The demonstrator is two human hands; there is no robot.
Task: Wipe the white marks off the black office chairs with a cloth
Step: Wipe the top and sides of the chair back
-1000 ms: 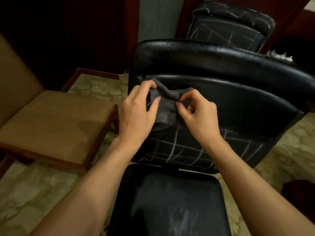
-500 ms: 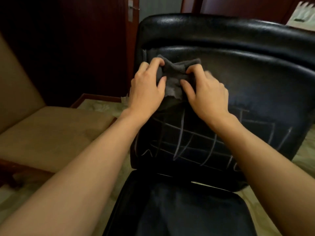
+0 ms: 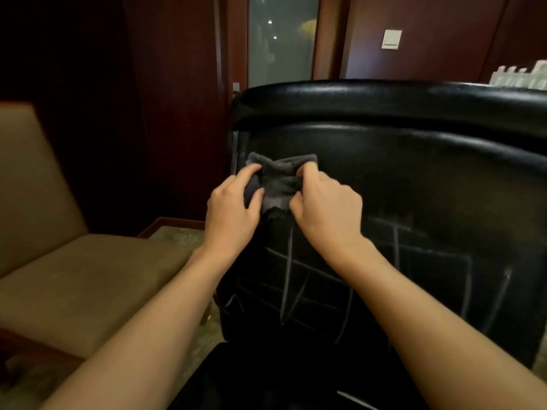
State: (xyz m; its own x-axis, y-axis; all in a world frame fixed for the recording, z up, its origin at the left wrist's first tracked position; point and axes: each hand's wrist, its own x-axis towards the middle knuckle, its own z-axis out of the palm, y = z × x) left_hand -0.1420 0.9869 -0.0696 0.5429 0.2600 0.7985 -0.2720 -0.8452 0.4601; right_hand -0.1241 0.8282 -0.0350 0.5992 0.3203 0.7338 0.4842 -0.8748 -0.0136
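Head view: a black office chair (image 3: 414, 179) fills the right and centre, its backrest facing the camera. A dark grey cloth (image 3: 278, 180) sits bunched against the backrest's upper left, at about 10 o'clock from the backrest's middle. Both hands hold it — the left hand (image 3: 229, 211) pinches the cloth's left edge between thumb and curled fingers, the right hand (image 3: 328, 207) grips its right edge the same way, the two hands close together. White marks (image 3: 288, 276) — crossing lines — cover the lower backrest, at 6 o'clock from the cloth. At 9 o'clock from the chair stands a tan upholstered chair (image 3: 88, 279). A white wall switch (image 3: 391, 39) sits at 1 o'clock, on the dark red wall.
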